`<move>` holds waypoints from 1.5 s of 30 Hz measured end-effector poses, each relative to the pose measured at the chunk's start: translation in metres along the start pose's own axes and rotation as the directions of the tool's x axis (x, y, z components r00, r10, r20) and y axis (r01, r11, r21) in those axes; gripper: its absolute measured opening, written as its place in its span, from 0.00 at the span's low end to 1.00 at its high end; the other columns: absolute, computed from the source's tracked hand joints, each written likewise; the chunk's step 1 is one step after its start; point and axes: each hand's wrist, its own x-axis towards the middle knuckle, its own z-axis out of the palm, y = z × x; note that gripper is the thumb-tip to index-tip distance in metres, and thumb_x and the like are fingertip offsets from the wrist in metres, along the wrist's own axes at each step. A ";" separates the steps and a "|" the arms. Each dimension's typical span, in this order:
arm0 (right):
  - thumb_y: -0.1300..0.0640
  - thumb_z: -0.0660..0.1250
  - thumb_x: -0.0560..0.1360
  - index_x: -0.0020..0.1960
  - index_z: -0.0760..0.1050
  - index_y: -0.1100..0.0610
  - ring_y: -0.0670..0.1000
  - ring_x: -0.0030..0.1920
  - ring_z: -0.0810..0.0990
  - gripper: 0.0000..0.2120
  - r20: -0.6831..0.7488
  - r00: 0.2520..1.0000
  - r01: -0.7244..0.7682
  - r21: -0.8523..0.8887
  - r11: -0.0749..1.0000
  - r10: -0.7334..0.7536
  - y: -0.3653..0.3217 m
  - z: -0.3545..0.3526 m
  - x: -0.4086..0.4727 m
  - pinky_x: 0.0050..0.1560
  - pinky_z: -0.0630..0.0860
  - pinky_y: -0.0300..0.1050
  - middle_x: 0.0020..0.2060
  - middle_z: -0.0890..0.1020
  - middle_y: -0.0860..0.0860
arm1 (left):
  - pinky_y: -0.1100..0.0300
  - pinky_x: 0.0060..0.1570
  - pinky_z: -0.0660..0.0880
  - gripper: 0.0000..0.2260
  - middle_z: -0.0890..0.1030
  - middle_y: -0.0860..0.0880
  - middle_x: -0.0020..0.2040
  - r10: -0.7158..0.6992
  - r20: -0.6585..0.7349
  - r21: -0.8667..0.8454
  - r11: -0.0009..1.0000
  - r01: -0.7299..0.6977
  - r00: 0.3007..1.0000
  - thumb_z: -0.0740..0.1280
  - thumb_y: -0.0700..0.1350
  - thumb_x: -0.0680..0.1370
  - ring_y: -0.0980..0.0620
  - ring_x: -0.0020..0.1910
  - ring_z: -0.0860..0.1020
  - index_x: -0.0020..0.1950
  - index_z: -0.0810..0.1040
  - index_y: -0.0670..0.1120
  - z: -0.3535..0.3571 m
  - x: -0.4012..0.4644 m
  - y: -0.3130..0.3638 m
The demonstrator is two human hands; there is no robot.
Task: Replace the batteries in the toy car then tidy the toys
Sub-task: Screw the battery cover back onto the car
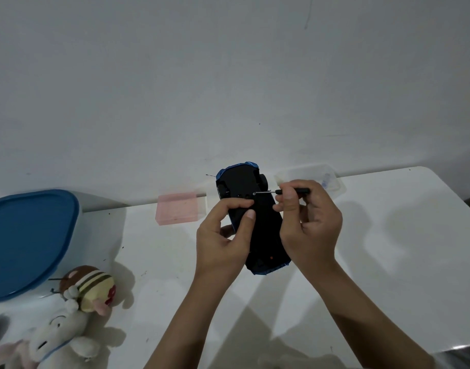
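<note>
At the far left a blue-lidded bin [29,241] stood on the white table [388,235], and in front of it lay the soft toys: a striped plush [91,288] and a white plush [61,334], touching each other. Further right, against the wall, sat a pink box [176,209]. Next came the left hand [223,235], its fingers and thumb curled around the toy car [251,211], which it held belly-up above the table with its black underside toward the camera. The car's long axis ran away from the person, tilted slightly left at the far end, with the wheels at that far end. Just right of the car, the right hand [308,225] pinched a small screwdriver [287,192] between thumb and fingertips. The shaft lay nearly level and crosswise to the car, its tip meeting a screw [254,193] near the far wheels (probably the battery cover's fastening, though the cover's outline was too dark to make out). So the tool came in from the right, the right hand being nearer the screw, and the turning would have depended on keeping the tip seated there. Behind that hand a clear tray [332,179] rested near the wall.
</note>
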 end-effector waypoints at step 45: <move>0.68 0.72 0.70 0.47 0.79 0.58 0.46 0.46 0.84 0.09 0.294 0.953 0.034 0.121 0.992 -0.069 -0.016 -0.007 0.044 0.47 0.79 0.39 0.42 0.84 0.45 | 0.54 0.35 0.82 0.09 0.81 0.55 0.41 -0.075 0.043 -0.045 0.996 0.077 0.996 0.66 0.34 0.76 0.61 0.35 0.80 0.45 0.79 0.48 -0.007 0.002 0.008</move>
